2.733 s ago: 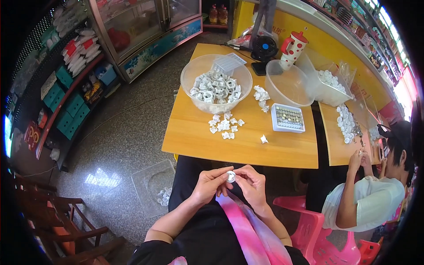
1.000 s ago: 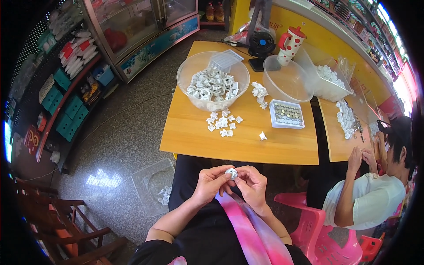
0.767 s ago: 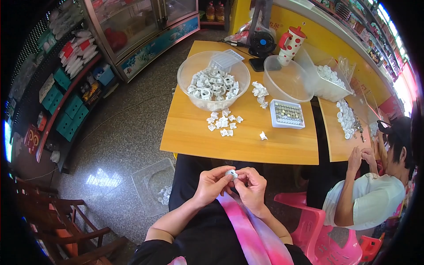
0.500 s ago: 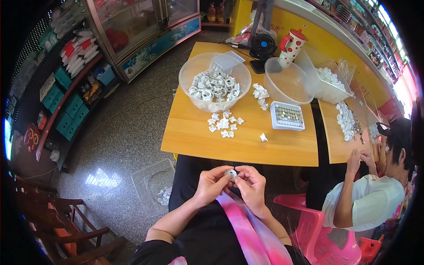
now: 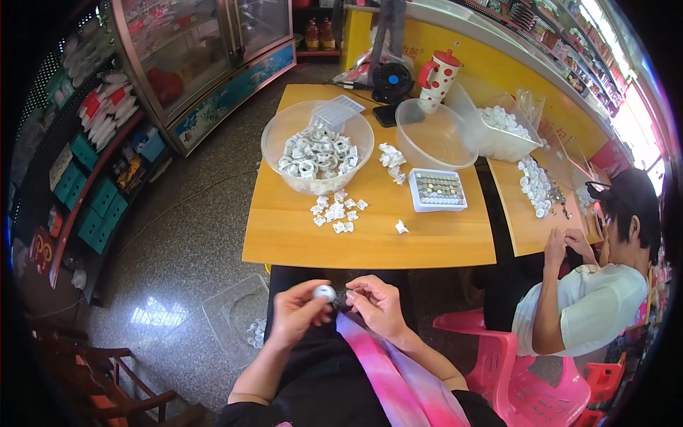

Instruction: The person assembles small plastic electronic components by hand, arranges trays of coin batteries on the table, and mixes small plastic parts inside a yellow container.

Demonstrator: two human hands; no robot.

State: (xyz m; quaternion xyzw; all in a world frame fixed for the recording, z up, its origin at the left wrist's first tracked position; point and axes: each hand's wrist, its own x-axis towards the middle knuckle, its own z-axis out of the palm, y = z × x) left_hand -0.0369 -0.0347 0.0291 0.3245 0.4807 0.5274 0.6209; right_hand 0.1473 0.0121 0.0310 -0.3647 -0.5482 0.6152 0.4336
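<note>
The small white cap [image 5: 325, 292] is still pinched by the left hand [image 5: 295, 319], now apart from the right hand's [image 5: 377, 307] curled, empty-looking fingers.

Two round clear plastic bowls stand on the wooden table: one full of small white pieces [image 5: 317, 148] and one bare [image 5: 435, 133]. There are two rectangular white trays, a shallow one of small metal parts [image 5: 437, 190] and a deeper one of white caps [image 5: 501, 128]. One black fan [image 5: 393, 80], one red-spotted white jug [image 5: 439, 71] and two pink plastic chairs [image 5: 526, 377] show.
</note>
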